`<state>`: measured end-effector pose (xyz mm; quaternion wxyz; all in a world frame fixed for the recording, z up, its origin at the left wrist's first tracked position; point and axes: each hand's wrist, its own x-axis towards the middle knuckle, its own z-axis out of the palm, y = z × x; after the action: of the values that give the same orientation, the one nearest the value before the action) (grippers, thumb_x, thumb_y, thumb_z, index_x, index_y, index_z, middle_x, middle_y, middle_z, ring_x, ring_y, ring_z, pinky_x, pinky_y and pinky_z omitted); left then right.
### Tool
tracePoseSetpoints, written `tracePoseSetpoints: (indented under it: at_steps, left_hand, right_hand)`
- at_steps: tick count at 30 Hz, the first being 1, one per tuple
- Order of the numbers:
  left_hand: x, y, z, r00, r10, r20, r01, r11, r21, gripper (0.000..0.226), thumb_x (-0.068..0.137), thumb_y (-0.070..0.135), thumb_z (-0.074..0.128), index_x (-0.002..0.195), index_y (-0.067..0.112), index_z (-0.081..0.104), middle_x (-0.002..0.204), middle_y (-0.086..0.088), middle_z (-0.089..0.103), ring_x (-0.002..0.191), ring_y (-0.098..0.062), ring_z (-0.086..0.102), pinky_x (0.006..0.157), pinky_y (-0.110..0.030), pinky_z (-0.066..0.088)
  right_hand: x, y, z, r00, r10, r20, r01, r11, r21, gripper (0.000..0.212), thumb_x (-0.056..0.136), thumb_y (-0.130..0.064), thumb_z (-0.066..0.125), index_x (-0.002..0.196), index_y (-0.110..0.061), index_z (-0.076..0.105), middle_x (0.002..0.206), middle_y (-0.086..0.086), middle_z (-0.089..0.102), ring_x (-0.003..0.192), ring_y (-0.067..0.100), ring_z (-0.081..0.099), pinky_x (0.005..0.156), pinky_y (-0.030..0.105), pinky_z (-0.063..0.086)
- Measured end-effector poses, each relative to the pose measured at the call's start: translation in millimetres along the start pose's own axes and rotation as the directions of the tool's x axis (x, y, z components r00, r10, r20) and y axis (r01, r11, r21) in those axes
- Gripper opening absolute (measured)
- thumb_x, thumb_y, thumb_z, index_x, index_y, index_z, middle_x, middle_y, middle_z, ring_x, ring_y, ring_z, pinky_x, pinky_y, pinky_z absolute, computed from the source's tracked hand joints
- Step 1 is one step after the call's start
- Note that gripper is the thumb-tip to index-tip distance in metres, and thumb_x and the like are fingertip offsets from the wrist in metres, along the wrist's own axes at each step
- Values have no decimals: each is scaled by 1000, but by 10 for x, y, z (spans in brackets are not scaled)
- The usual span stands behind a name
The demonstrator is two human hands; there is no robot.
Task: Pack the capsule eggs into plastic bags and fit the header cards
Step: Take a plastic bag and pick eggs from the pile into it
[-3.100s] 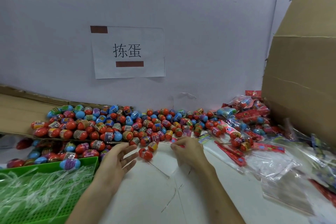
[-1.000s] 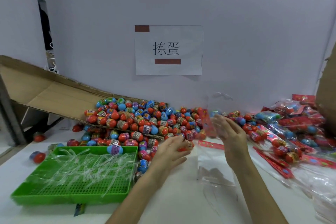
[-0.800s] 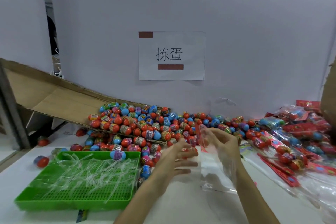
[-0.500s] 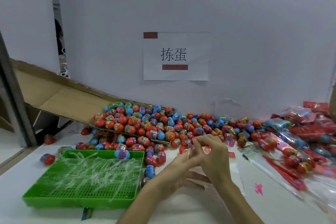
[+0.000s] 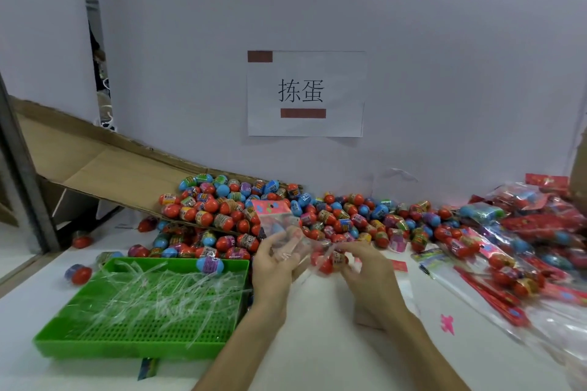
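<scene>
A white worktop [image 5: 317, 352] runs along a pale wall. At its far left corner a brown cardboard sheet [image 5: 120, 168] slopes down towards the middle of the back edge. A stray red and blue egg [image 5: 79, 274] lies alone near the left edge.

By the front left corner sits a green tray [image 5: 127, 351] scattered with thin clear plastic strips [image 5: 158, 295]. One blue egg [image 5: 209, 263] rests on the tray's far rim.

Behind the tray a heap of capsule eggs [image 5: 222, 209], mostly red and blue, spills off the low end of the cardboard and spreads along the back edge.

Just right of the tray, the left hand [image 5: 271, 267] is raised with its fingers curled round a clear plastic bag [image 5: 281, 228]. The bag stands upright in front of the heap, with a pink header card [image 5: 270, 207] at its top.

On the wall above hangs a paper sign [image 5: 305, 94] with two printed characters.

The right hand [image 5: 368, 273] is close beside the left, fingers bent towards a few eggs at the bag's lower end. Blur hides whether it grips anything.

At the right edge lies a pile of packed bags [image 5: 540, 228] with red cards, overlapping one another.
</scene>
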<state>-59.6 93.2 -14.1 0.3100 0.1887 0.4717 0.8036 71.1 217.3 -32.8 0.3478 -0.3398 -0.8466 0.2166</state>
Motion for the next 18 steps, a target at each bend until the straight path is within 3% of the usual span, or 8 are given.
tracePoseSetpoints:
  at_steps: [6,8,10,13,16,18]
  left_hand:
    - [6,-26,10,1000,-9,-20,9,999,-36,41,90,-18,65,118,11,62,115,-25,72,99,-34,76,76,-34,63]
    - [12,-21,-3,1000,-8,-29,7,999,-50,37,91,-15,66,116,11,64,114,-24,73,97,-33,77,75,-34,63]
    - [11,-19,-6,999,-8,-34,5,998,-64,34,92,-12,67,115,12,65,113,-24,74,95,-32,78,72,-30,63]
    - [10,-22,-3,999,6,-52,-9,998,-64,33,96,-10,64,120,13,62,111,-24,75,95,-31,78,72,-30,63]
    - [4,-9,7,997,10,-82,-17,997,-79,35,98,-9,61,127,10,60,110,-23,75,95,-33,78,78,-37,63]
    - [-11,34,12,998,-4,-63,-6,989,-147,32,98,-6,62,126,9,60,106,-19,78,95,-31,78,74,-33,64]
  right_hand:
    - [-20,3,38,1000,9,14,-9,999,-33,25,86,-15,78,103,-33,75,101,-18,67,91,4,61,84,23,53]
    - [-29,6,41,999,33,-43,-33,999,0,17,90,-20,75,102,-32,73,99,-17,68,87,2,61,80,21,53]
    - [-7,-38,9,985,60,-163,-36,989,144,10,95,-25,70,103,-29,73,94,-16,70,85,2,63,76,25,56]
    - [24,-189,-79,937,45,-347,80,938,337,12,98,-24,65,107,-32,68,95,-12,71,84,4,67,73,17,57]
    - [2,-342,-95,882,-107,-459,264,919,292,22,95,-25,64,116,-21,69,101,-11,68,88,6,67,72,11,55]
    - [-44,-413,-46,863,-180,-472,331,907,258,23,93,-21,68,116,-19,68,104,-18,61,88,7,66,73,11,54]
